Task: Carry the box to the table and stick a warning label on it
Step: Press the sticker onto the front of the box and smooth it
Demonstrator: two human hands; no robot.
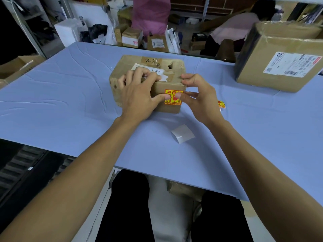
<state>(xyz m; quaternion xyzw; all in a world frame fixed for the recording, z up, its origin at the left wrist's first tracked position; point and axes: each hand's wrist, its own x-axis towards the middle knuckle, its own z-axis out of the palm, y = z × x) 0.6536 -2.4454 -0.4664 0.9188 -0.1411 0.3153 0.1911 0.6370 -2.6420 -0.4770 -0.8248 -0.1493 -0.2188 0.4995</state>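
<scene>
The table (70, 105) carries a big box (279, 67) at its far right corner and the small box (148, 79) near its middle. The left hand (139, 96) lies spread over this box; the right hand (201, 98) is loosely curled, both thumbs seemingly pressing the warning label (173, 97) on its near side. A backing paper (182, 133) lies closer to the near edge.
</scene>
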